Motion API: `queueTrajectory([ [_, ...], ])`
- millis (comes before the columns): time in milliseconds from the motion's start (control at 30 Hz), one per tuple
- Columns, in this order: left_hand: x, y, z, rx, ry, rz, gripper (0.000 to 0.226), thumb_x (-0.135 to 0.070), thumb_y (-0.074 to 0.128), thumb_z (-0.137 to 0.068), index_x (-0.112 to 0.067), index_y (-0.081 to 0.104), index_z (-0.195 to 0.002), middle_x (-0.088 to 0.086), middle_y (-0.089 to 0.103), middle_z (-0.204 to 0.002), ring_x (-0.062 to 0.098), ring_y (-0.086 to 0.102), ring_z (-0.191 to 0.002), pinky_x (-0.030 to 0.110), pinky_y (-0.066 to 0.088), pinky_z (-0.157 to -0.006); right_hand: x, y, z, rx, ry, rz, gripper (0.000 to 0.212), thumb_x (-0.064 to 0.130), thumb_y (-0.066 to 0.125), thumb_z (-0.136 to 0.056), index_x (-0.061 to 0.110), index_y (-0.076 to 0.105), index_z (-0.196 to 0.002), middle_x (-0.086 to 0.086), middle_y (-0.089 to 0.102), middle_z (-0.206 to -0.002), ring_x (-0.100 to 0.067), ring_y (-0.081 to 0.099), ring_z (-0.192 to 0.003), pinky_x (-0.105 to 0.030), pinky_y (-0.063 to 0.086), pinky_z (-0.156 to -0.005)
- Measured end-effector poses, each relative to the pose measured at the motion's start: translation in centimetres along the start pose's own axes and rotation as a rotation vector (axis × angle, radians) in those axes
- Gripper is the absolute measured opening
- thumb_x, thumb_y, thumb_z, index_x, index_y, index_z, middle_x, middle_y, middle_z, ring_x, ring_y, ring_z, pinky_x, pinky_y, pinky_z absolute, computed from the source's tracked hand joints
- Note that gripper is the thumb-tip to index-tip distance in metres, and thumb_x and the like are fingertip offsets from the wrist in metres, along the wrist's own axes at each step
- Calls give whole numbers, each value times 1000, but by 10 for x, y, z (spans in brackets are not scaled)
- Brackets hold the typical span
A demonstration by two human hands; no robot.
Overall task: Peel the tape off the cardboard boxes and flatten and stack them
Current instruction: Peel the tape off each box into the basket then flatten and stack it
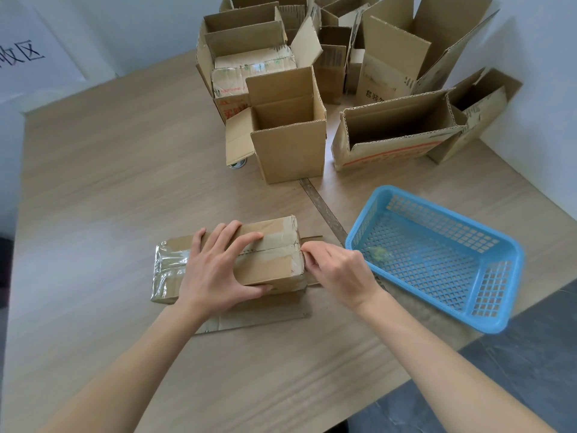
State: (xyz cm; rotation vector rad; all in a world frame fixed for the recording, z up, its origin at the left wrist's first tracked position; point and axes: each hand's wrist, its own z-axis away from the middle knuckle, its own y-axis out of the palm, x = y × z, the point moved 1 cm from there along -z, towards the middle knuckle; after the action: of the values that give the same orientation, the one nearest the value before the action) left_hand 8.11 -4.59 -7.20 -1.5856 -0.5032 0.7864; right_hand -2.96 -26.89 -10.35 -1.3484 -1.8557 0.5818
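A wooden table is seen from above, with two bare forearms reaching in from the bottom edge. Near the middle of the table a small sealed cardboard box is laid on a flattened sheet of cardboard. Clear packing tape is run along the box's top seam, and its left end is wrapped in more glossy tape.

The left hand is laid flat over the box, its fingers spread and only slightly bent across the top, the thumb pressed against the near side face. The box is held down by it.

The right hand is placed at the box's right end. Its fingertips are drawn together at the tape's edge where the seam meets the corner; whether the tape is actually pinched cannot be told.

Just to the right, a blue plastic mesh basket is set on the table, with a small crumpled wad inside it. A metal ruler is laid between the basket and the far boxes. At the far side, a cluster of open cardboard boxes is stood upright against a white wall.
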Motion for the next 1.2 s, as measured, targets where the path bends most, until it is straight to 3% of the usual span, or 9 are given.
queueTrajectory([
  [100, 0, 0, 1, -2, 7, -4, 94, -88, 64, -58, -46, 43, -140, -2, 43, -151, 27, 38, -144, 55, 18, -121, -2, -1, 6, 12, 11, -17, 15, 10, 61, -98, 13, 72, -89, 7, 67, -75, -11, 66, -66, -28, 51, -48],
  [267, 1, 2, 1, -8, 5, -17, 95, -89, 64, -57, -47, 43, -140, -3, 43, -151, 26, 39, -143, 55, 18, -121, -7, 3, 17, 164, 404, -513, 29, 14, 62, -101, 9, 67, -129, 2, 73, -119, -6, 69, -105, -24, 55, -93],
  [400, 1, 2, 1, -7, 4, -19, 96, -90, 63, -57, -47, 42, -140, -3, 43, -151, 27, 39, -143, 57, 18, -121, -2, 3, 12, 150, 383, -523, 24, 12, 69, -96, 9, 73, -119, 0, 76, -109, -9, 73, -95, -32, 61, -84],
  [633, 2, 1, 1, -9, 8, -2, 94, -89, 63, -58, -47, 42, -139, -3, 42, -151, 27, 38, -144, 55, 17, -121, 9, -11, -3, 122, 101, -102, 9, 0, 77, -81, 7, 71, -82, 1, 67, -68, -16, 66, -55, -31, 51, -42],
  [700, 3, 0, 2, -6, 25, -3, 94, -89, 63, -59, -45, 43, -140, -2, 43, -151, 27, 39, -143, 55, 18, -121, -14, -28, -16, 46, 183, 29, 11, -3, 76, -77, 6, 69, -78, -4, 63, -66, -22, 62, -49, -32, 47, -38],
  [767, 4, 0, 4, -1, 38, -12, 94, -88, 64, -59, -44, 44, -140, -1, 44, -151, 28, 41, -143, 56, 19, -121, -48, -51, -35, -59, 349, 20, 4, -1, 71, -87, 1, 69, -88, -8, 68, -73, -28, 67, -58, -37, 53, -48],
  [900, 4, 0, 4, 3, 31, -16, 94, -88, 64, -60, -43, 44, -140, -1, 44, -151, 28, 41, -143, 56, 19, -120, -62, -63, -50, 344, 140, -181, 22, 10, 64, -99, 1, 72, -117, -11, 77, -101, -31, 74, -91, -46, 59, -82],
  [967, 3, 0, 5, 7, 19, -8, 95, -88, 64, -59, -44, 44, -140, -1, 44, -151, 28, 40, -143, 55, 19, -121, -45, -53, -35, 425, 198, -317, 31, 14, 68, -97, 5, 70, -126, -9, 76, -114, -25, 73, -104, -39, 56, -95],
  [1200, 1, 1, 1, -17, 20, -10, 94, -87, 64, -57, -44, 44, -138, -3, 44, -149, 27, 41, -141, 54, 19, -120, -8, -6, 4, 259, 540, -646, 28, 13, 81, -86, 13, 78, -114, 5, 78, -104, -4, 73, -93, -31, 59, -90],
])
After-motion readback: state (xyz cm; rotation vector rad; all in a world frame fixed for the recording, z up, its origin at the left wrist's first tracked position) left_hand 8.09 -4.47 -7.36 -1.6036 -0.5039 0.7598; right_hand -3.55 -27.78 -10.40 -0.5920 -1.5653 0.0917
